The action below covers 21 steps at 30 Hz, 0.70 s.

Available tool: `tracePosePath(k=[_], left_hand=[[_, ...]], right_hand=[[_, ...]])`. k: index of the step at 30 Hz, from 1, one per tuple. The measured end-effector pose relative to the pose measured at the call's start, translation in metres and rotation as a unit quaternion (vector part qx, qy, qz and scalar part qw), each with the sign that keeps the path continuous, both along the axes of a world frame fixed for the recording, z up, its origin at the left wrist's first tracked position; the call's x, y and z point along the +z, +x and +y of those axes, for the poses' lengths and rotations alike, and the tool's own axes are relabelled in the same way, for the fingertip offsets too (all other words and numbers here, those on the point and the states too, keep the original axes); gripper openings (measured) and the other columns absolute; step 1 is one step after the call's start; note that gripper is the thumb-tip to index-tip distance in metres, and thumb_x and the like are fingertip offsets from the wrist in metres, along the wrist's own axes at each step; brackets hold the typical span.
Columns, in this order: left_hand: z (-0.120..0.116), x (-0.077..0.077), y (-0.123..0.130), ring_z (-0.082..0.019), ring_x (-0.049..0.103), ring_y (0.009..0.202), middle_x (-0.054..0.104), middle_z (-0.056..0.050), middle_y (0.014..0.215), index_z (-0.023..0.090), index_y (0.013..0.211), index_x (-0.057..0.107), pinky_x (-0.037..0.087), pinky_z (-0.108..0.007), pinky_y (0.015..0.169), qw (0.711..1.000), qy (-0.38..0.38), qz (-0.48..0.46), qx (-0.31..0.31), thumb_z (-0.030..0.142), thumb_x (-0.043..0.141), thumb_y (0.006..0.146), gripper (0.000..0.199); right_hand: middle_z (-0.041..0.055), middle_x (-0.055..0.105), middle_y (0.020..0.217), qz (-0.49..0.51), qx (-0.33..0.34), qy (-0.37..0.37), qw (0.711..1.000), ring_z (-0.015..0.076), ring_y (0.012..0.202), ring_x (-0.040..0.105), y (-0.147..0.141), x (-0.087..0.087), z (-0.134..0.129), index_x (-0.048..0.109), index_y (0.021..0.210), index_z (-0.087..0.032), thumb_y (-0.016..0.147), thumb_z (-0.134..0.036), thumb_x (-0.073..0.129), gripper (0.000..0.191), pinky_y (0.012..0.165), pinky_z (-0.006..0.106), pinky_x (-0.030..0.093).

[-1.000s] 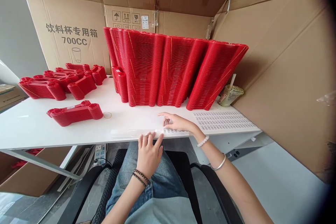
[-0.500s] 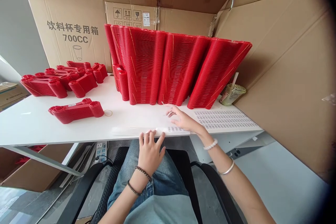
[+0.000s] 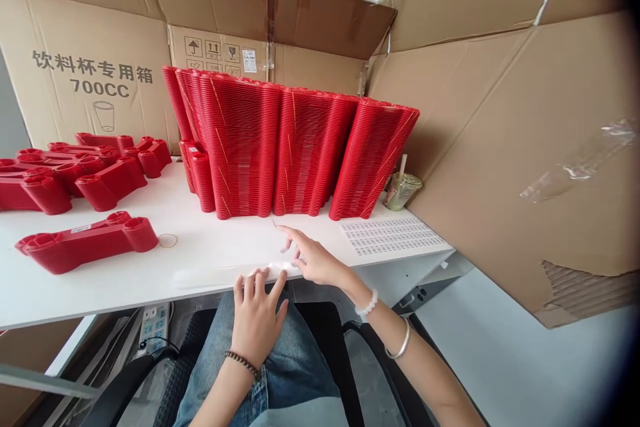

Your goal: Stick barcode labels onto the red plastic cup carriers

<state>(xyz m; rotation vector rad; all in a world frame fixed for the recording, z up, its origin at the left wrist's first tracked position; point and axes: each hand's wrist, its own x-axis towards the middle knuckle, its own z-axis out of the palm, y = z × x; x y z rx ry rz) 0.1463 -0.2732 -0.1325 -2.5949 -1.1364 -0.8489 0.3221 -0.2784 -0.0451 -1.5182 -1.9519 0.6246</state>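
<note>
My left hand (image 3: 259,315) rests its spread fingertips on a glossy clear strip (image 3: 210,276) along the table's front edge. To its right, my right hand (image 3: 317,259) hovers low over the white table with the index finger stretched out and the other fingers loosely curled. A tiny pale bit seems to be at the index fingertip; I cannot make out what it is. Behind the hands stand tall stacks of nested red plastic pieces (image 3: 245,153) with rubber bands around them. A sheet of small printed labels (image 3: 393,235) lies to the right of my right hand.
A shorter red stack (image 3: 90,243) lies at the left, beside a loose rubber band (image 3: 168,240). More red bundles (image 3: 113,180) sit behind it. A drink cup with a straw (image 3: 403,192) stands at the right. Cardboard (image 3: 480,147) walls the back and right side.
The view has turned, so the table's things appear farther left and lower. My right hand has come slightly nearer the front edge, covering a short label strip. My left hand keeps its spread pose.
</note>
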Motion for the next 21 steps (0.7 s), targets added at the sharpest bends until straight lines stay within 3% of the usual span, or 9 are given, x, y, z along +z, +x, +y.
tracePosePath(k=[2,4,7,10,15,21], left_hand=[[0.000,0.000,0.000,-0.035,0.052,0.115,0.062,-0.017,0.120,0.023,0.124,0.068,0.038,-0.056,0.102,1.000,0.002,0.002,0.001,0.025,0.061,0.086,0.038],[0.000,0.001,0.000,-0.035,0.052,0.115,0.061,-0.018,0.120,0.022,0.124,0.068,0.038,-0.057,0.102,1.000,0.001,0.009,-0.001,0.026,0.061,0.086,0.038],[-0.001,0.004,0.001,-0.035,0.052,0.114,0.061,-0.018,0.120,0.022,0.127,0.067,0.039,-0.058,0.101,1.000,-0.007,0.025,0.009,0.030,0.061,0.087,0.041],[-0.003,0.007,0.006,-0.036,0.052,0.112,0.060,-0.017,0.119,0.027,0.135,0.060,0.038,-0.061,0.101,0.998,-0.009,0.050,0.036,0.035,0.062,0.087,0.048],[-0.006,0.007,0.014,-0.038,0.050,0.117,0.059,-0.017,0.120,0.038,0.144,0.047,0.034,-0.067,0.100,0.994,-0.001,0.096,0.046,0.036,0.063,0.087,0.060],[-0.006,0.007,0.012,-0.039,0.050,0.119,0.058,-0.017,0.123,0.040,0.143,0.048,0.034,-0.068,0.101,0.993,-0.009,0.107,0.050,0.038,0.065,0.085,0.060]], right_hand=[[0.0032,0.051,0.112,0.131,0.062,-0.002,0.989,0.0108,0.078,0.061,0.001,0.012,-0.012,0.025,0.149,-0.033,0.083,-0.006,0.060,0.080,0.083,0.034,0.055],[0.0035,0.049,0.116,0.198,0.095,0.028,0.975,0.0123,0.085,0.063,0.004,0.023,-0.022,0.023,0.149,-0.036,0.085,-0.014,0.062,0.079,0.089,0.038,0.055],[0.0070,0.042,0.138,0.132,0.025,0.101,0.986,0.0189,0.110,0.060,0.011,0.024,-0.023,0.019,0.151,-0.040,0.088,-0.011,0.053,0.076,0.106,0.047,0.045],[0.0055,0.026,0.154,0.037,-0.046,0.127,0.990,0.0229,0.133,0.044,0.021,0.004,-0.008,0.015,0.153,-0.042,0.087,-0.004,0.045,0.082,0.115,0.050,0.034],[0.0061,0.020,0.157,0.032,-0.006,0.095,0.995,0.0200,0.122,0.052,0.030,-0.025,0.015,0.011,0.154,-0.042,0.084,0.000,0.038,0.086,0.108,0.048,0.044],[0.0078,0.026,0.155,0.027,0.037,0.072,0.996,0.0179,0.113,0.057,0.025,-0.025,0.021,0.018,0.153,-0.039,0.079,0.005,0.035,0.088,0.102,0.047,0.049]])
